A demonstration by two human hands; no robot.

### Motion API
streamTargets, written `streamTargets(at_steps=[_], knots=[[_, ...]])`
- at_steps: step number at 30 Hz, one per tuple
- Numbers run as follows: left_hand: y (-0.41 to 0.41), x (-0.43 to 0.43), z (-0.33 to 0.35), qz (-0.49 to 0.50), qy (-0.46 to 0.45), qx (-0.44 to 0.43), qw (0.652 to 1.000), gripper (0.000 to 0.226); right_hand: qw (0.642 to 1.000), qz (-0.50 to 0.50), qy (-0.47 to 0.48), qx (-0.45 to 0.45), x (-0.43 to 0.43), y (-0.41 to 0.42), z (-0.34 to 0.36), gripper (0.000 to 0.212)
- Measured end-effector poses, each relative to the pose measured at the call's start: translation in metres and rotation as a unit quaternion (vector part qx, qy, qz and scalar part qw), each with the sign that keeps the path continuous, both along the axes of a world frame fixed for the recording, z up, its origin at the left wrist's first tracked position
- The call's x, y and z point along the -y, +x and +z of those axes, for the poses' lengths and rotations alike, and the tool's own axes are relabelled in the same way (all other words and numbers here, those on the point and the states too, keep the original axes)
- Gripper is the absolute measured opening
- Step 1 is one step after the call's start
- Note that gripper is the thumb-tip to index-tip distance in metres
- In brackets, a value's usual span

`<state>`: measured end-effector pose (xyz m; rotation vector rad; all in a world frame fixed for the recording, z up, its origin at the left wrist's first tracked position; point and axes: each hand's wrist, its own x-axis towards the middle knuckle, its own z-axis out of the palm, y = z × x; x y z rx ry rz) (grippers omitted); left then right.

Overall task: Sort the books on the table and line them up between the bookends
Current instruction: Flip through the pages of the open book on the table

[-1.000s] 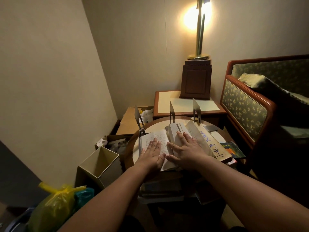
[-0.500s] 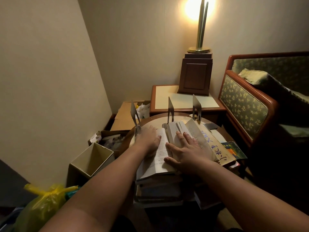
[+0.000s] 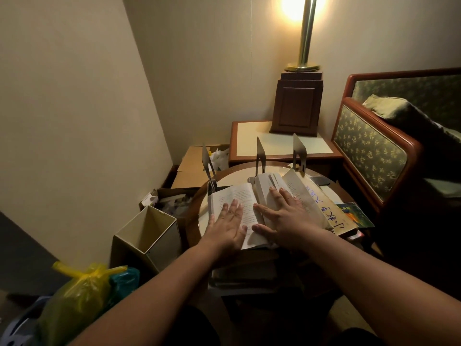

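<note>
We are sitting in a dim corner lit by a brass lamp [image 3: 305,33], facing a small round table [image 3: 234,177] with a dark wooden rim. We are taking the open paperback [image 3: 239,196], lying in the middle of that table, as our landmark.

Well to its left and lower down, a yellow plastic bag [image 3: 74,290] and a cream open-topped box [image 3: 149,231] are standing on the floor. At the paperback's far left corner the left bookend [image 3: 207,163] is rising as a thin metal plate. Our left hand [image 3: 228,226] is lying flat on the paperback's left page, fingers straight and close together, pressing down and gripping nothing.

Just behind the paperback's gutter the middle bookend [image 3: 260,156] is standing upright. Our right hand [image 3: 287,216] is spreading flat across the thicker right-hand block of pages, fingers splayed, not curling round anything. Behind that block the right bookend [image 3: 298,152] is standing. Against the paperback's right edge a pale book with blue handwritten characters [image 3: 331,216] is lying flat, and beyond it a green-covered book [image 3: 354,214].

No book is standing between the bookends yet. We are judging the paperback to be light and floppy, with soft covers and springy pages that will fan open once our palms are lifting. We are thinking it best to close it first, then pinch it near the spine, thumb on one cover and fingers on the other.
</note>
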<state>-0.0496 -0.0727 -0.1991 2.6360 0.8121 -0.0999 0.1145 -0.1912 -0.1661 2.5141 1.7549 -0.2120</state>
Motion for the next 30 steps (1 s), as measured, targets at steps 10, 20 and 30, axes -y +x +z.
streamTargets(at_steps=[10, 20, 30], knots=[[-0.029, 0.017, 0.003, -0.011, 0.012, -0.027, 1.000, 0.062, 1.000, -0.003, -0.011, 0.003, 0.001, -0.005, 0.004, 0.076], [0.040, -0.041, 0.024, 0.053, -0.008, -0.034, 0.998, 0.063, 1.000, -0.014, 0.013, -0.011, -0.001, -0.002, -0.003, 0.086], [0.048, -0.048, 0.018, 0.052, 0.018, 0.019, 0.998, 0.066, 0.988, -0.030, 0.108, -0.104, 0.003, 0.010, -0.005, 0.096]])
